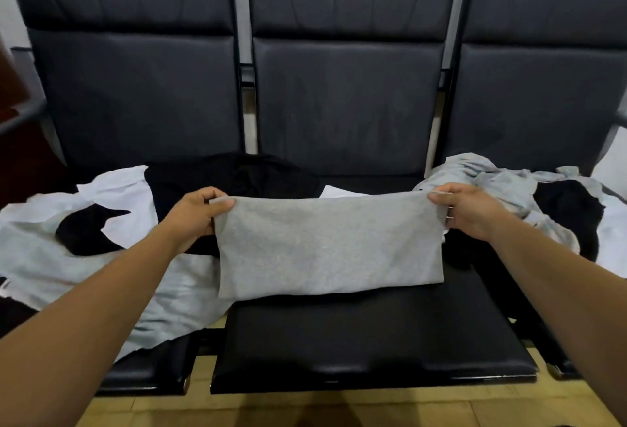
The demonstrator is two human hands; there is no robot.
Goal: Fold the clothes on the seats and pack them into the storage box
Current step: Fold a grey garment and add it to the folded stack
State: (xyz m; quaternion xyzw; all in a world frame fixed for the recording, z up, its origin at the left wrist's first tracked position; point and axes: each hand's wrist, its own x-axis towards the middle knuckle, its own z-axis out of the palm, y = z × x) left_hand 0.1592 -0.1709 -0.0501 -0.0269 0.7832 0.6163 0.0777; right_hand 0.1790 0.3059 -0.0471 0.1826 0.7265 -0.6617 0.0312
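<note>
Black padded leather-look seats (pixel 356 331) carry loose clothes. Left hand (pixel 195 214) and right hand (pixel 470 211) each pinch a top corner of a folded, rectangular grey knit cloth (pixel 329 247) stretched between them.

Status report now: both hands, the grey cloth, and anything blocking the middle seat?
Left hand and right hand pinch grey cloth top corners. Cloth part-folded, over middle seat. Seat front bare; loose clothes on both sides.

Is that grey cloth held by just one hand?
No, the left hand and the right hand each pinch a top corner of the grey cloth.
</note>
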